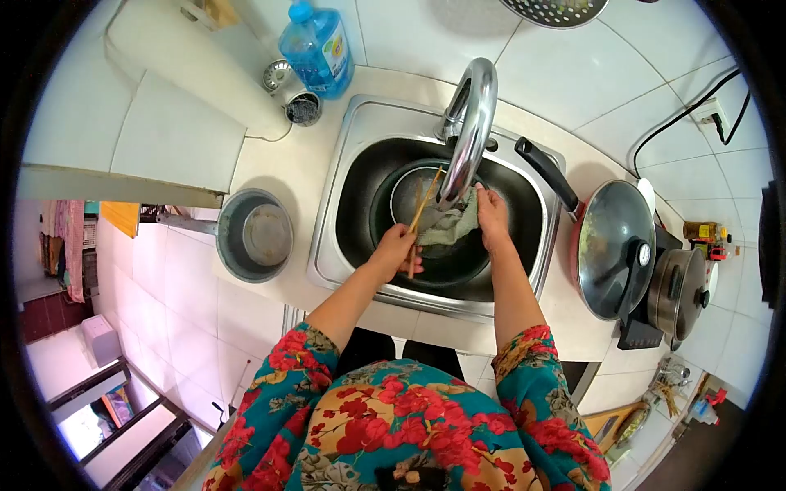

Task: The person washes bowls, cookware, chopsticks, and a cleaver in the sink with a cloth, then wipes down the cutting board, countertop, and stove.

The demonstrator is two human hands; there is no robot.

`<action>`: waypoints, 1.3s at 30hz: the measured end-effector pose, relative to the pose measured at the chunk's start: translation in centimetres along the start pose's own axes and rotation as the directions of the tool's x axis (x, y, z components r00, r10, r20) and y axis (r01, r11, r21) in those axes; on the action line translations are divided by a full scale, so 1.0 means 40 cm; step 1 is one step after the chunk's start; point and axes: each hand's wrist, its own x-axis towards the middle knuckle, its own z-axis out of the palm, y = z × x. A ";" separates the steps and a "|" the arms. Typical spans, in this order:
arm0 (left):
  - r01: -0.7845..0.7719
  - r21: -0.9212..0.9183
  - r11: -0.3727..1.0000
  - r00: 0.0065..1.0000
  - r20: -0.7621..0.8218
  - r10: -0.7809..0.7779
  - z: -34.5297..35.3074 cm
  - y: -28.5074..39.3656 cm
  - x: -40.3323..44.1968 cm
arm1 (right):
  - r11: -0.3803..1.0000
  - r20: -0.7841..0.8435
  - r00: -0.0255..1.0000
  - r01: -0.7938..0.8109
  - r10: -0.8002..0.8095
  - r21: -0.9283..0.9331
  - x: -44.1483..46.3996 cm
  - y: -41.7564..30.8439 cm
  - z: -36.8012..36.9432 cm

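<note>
My left hand (396,252) is closed around a pair of wooden chopsticks (422,202), which point up toward the faucet. A light green cloth (455,227) hangs between my hands, over a dark round basin (381,214) in the steel sink (344,196). My right hand (492,214) grips the cloth's upper right end. Beneath the faucet spout (473,155), a round light-coloured item (403,195) lies in the basin, partly hidden by the chopsticks and cloth.
Left of the sink are a grey pot (232,237), a blue bottle (323,51) and a small metal cup (304,109). To the right, a lidded red pan (610,245) extends its black handle over the sink's edge, beside a steel pot (673,288).
</note>
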 end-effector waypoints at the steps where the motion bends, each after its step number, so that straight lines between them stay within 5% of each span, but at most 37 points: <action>1: -0.025 0.101 0.995 0.999 -0.023 0.028 -0.013 -0.001 -0.001 | 0.990 -0.108 0.993 0.036 -0.051 -0.134 0.018 0.025 0.008; 2: -0.026 0.106 0.994 0.999 -0.023 0.028 -0.024 -0.006 -0.005 | 0.962 -0.207 0.972 0.054 -0.112 -0.268 0.034 0.052 0.018; 3: -0.074 0.173 0.982 0.996 -0.031 0.081 -0.033 -0.009 -0.006 | 0.754 -0.183 0.870 0.271 -0.457 -0.598 0.096 0.151 0.017; 6: -0.222 0.390 0.894 0.960 -0.075 0.271 -0.055 -0.020 -0.013 | 0.706 0.119 0.929 0.345 -0.350 -0.619 0.016 0.140 0.112; 8: -0.178 0.487 0.855 0.956 -0.121 0.268 -0.081 -0.025 -0.012 | 0.290 0.382 0.816 0.528 -0.434 -0.798 -0.021 0.141 0.142; 9: -0.242 0.473 0.847 0.939 -0.106 0.327 -0.093 -0.042 -0.007 | 0.296 0.379 0.814 0.530 -0.439 -0.795 -0.015 0.117 0.139; 11: -0.250 0.437 0.864 0.937 -0.115 0.329 -0.102 -0.050 -0.017 | 0.559 0.166 0.973 0.228 -0.160 -0.797 -0.003 0.071 0.126; 16: -0.223 0.383 0.897 0.950 -0.120 0.287 -0.091 -0.038 -0.013 | 0.553 0.055 0.981 0.150 -0.186 -0.820 0.014 0.102 0.138; 18: -0.334 0.442 0.832 0.883 -0.163 0.441 -0.099 -0.072 0.043 | 0.949 0.158 0.983 -0.045 0.098 -0.312 -0.016 0.090 0.130; 20: -0.272 0.351 0.896 0.925 -0.161 0.343 -0.070 -0.053 0.038 | 0.981 0.157 0.979 -0.103 0.129 -0.167 -0.090 0.083 0.138; 22: -0.201 0.262 0.944 0.959 -0.142 0.244 -0.022 -0.010 0.005 | 0.953 0.298 0.952 -0.154 0.072 0.261 -0.161 0.067 0.161; 25: -0.014 0.058 0.998 1.000 0.014 0.013 0.056 0.041 -0.067 | 0.985 0.146 0.989 -0.038 0.013 0.169 -0.181 0.041 0.201; 28: -0.037 0.042 0.998 0.994 0.100 0.032 0.060 0.043 -0.082 | 0.997 0.087 0.995 -0.052 0.047 0.057 -0.154 -0.001 0.197; 32: 0.019 0.047 0.999 0.998 0.062 -0.022 0.079 0.040 -0.147 | 0.982 -0.073 0.984 0.171 -0.165 0.084 -0.013 0.067 0.172; 39: -0.026 0.019 0.999 0.997 0.075 0.024 0.042 -0.008 -0.228 | 0.956 -0.109 0.957 0.251 -0.268 -0.150 0.029 0.007 0.140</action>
